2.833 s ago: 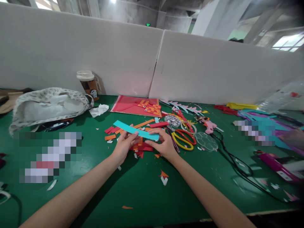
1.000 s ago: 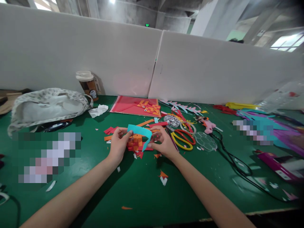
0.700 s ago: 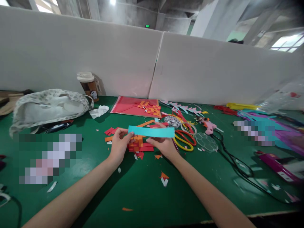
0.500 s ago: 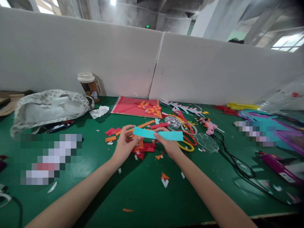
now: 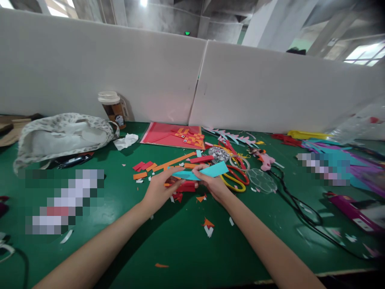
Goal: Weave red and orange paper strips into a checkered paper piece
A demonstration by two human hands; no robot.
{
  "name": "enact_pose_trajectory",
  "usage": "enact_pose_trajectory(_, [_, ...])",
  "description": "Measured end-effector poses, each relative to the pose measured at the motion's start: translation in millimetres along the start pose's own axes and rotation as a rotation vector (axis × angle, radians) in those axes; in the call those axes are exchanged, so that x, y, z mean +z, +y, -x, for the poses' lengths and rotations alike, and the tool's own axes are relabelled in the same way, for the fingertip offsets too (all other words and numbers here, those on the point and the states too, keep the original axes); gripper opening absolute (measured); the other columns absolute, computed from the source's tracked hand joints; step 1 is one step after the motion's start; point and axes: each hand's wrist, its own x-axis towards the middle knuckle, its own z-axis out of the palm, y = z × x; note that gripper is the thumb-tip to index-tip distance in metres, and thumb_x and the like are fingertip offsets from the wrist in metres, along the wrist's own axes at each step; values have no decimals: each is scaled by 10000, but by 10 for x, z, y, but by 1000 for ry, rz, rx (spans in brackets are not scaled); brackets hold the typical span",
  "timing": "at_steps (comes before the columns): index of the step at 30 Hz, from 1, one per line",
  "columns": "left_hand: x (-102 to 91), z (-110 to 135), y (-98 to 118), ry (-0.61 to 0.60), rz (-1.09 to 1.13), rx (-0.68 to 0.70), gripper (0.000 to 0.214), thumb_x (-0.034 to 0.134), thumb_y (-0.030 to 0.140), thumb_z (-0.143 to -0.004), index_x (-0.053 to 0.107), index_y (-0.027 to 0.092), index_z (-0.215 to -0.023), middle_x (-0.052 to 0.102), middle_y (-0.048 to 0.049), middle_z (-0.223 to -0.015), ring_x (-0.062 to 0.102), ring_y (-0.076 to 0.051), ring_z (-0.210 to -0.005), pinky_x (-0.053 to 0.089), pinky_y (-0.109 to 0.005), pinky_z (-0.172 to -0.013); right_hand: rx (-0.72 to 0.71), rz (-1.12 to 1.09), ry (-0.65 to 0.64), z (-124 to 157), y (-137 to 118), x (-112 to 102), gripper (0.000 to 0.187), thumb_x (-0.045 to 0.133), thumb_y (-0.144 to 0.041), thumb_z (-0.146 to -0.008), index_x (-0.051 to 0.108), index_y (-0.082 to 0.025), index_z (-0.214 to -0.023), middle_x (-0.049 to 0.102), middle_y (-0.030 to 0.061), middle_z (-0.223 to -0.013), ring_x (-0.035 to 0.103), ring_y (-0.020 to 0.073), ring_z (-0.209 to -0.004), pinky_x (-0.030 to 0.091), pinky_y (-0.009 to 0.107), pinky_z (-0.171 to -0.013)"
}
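A light-blue paper strip (image 5: 215,170) is held above the table between my two hands. My left hand (image 5: 161,184) grips its left end, fingers behind and thumb below. The thumb of my right hand (image 5: 212,182) presses on the strip near its middle, with the fingers underneath. The strip bends at that thumb, its right part angled upward. Red paper pieces (image 5: 187,187) lie just under the hands, partly hidden by them. Scissors with red and yellow handles (image 5: 236,184) rest to the right of my right hand.
Behind the hands lies a red sheet (image 5: 159,134) with an orange-and-red woven paper fish (image 5: 191,138). A lidded cup (image 5: 112,110) and a spotted pouch (image 5: 66,136) stand left. At right are a pink glue gun (image 5: 266,160), its black cord, and a purple tool (image 5: 355,210).
The light-blue strip has gone from nearly flat to bent, its right end tipped up and pulled slightly left. My left hand has shifted a little, covering more of its left end.
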Motion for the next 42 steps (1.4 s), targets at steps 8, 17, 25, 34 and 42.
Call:
enact_pose_trajectory(8, [-55, -1, -11, 78, -205, 119, 164, 622, 312, -761, 628, 197, -877, 704, -23, -820, 654, -134, -673, 535, -226, -633, -49, 1, 76, -20, 4, -39, 234, 716, -327, -636, 613, -194, -799, 532, -36, -617, 463, 85, -458, 381, 229, -413])
enact_pose_trajectory(17, [-32, 9, -47, 42, -182, 176, 194, 626, 298, -763, 677, 234, -938, 721, -23, -901, 671, -155, -784, 539, -264, -726, 13, -87, -51, 37, -25, -34, 202, 728, -311, -631, 605, -173, -712, 561, -18, -650, 522, 104, -535, 440, 246, -487])
enact_pose_trajectory(25, [-45, -17, 102, 154, 22, -100, 133, 665, 309, -716, 712, 204, -783, 726, -22, -789, 670, -172, -730, 556, -269, -662, -54, -62, -59, 62, -17, -12, 347, 799, -241, -538, 555, -209, -781, 589, -42, -647, 580, 126, -624, 467, 283, -640])
enact_pose_trajectory(34, [-17, -35, 97, 213, 103, -220, 161, 672, 356, -695, 709, 203, -725, 720, -17, -739, 661, -181, -708, 545, -285, -646, -143, 16, 49, 28, 65, 30, 325, 790, -338, -540, 543, -204, -702, 612, -5, -758, 585, 147, -677, 479, 333, -706])
enact_pose_trajectory(42, [-33, -21, 140, 181, 93, -187, 140, 679, 339, -695, 707, 206, -729, 720, -20, -765, 659, -182, -739, 540, -275, -645, -139, -16, -44, 90, -35, 26, 462, 813, -200, -489, 604, -246, -899, 631, -19, -824, 610, 159, -754, 491, 338, -731])
